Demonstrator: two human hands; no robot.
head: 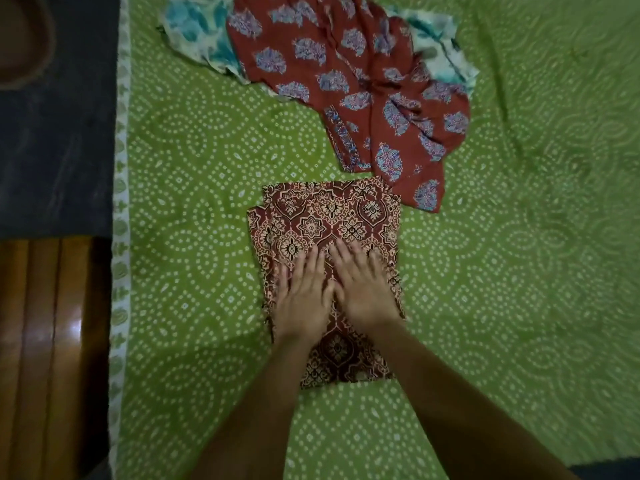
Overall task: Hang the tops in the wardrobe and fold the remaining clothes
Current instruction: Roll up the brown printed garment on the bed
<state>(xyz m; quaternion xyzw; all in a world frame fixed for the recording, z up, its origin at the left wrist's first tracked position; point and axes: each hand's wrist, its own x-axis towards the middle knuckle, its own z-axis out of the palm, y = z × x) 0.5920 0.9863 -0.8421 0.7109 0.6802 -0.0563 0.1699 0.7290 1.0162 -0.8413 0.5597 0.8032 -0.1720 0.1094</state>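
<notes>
A folded maroon garment with a cream and black geometric print (332, 220) lies in a neat rectangle on the green bedsheet (194, 209). My left hand (303, 296) and my right hand (363, 285) press flat on its lower half, side by side with fingers straight. Beyond it lies a crumpled rust-red garment with blue floral motifs (349, 81). Under that one a white and teal printed garment (194, 32) shows at both sides.
The bed's left edge with a white patterned border (119, 237) runs down the frame. Beside it are a dark floor (52, 133) and a glossy wooden panel (41, 341). Open sheet spreads to the right and in front.
</notes>
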